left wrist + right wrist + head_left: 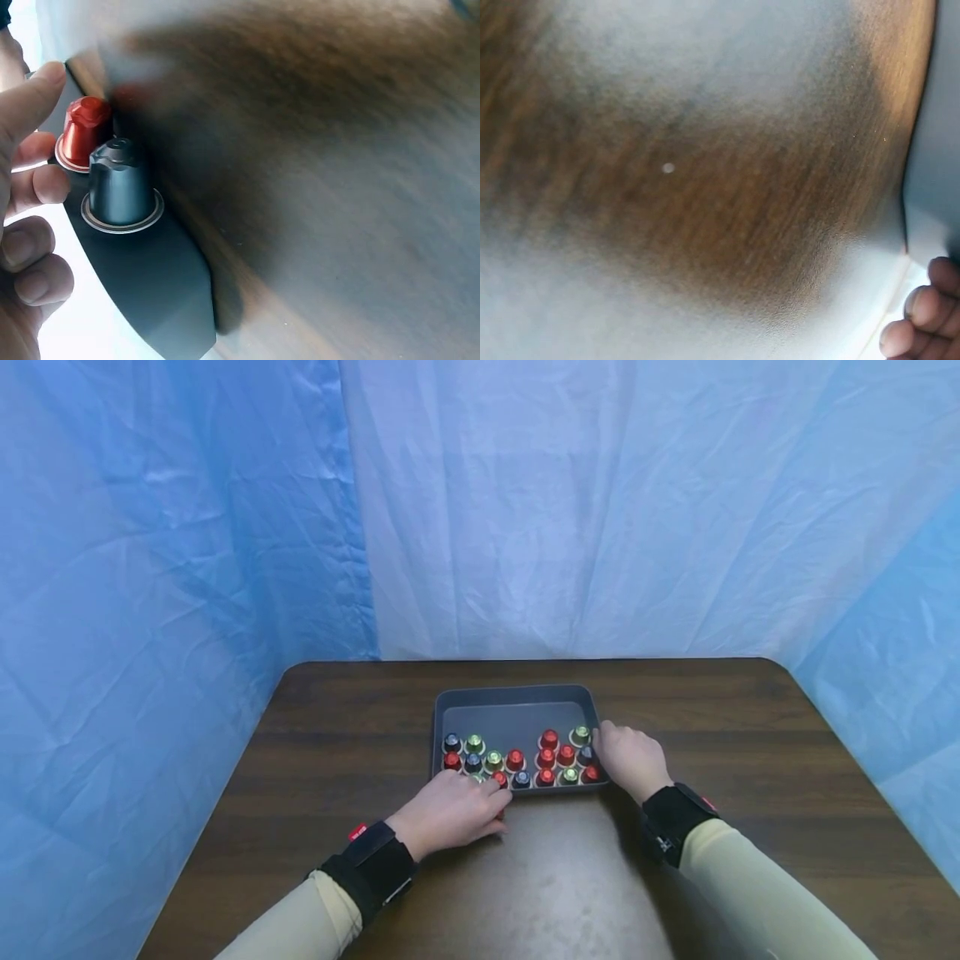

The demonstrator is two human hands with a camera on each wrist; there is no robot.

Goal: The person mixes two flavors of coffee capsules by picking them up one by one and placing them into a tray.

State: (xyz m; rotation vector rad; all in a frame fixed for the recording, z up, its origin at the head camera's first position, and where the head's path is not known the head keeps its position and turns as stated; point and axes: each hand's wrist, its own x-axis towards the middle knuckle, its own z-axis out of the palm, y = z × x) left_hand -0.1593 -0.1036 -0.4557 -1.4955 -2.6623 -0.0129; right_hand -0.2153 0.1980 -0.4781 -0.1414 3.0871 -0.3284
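Observation:
A shallow dark grey tray (502,700) on the wooden table bears several upright coffee capsules in red, green and dark blue. My left hand (453,814) reaches over its front edge, covering part of the front row. Its thumb and fingers pinch a red coffee capsule (88,131), close beside a dark capsule (120,187) in the left wrist view. With curled fingers, my right hand (632,760) grips the tray's right rim, near a dark capsule (587,756) and a red capsule (591,774). In the right wrist view only the fingertips (922,311) show.
Capsules fill the front part of the tray in uneven rows, while bare tray floor shows at the back. The brown table (360,718) stretches around the tray. Blue and white curtains (562,527) hang behind the table and at both sides.

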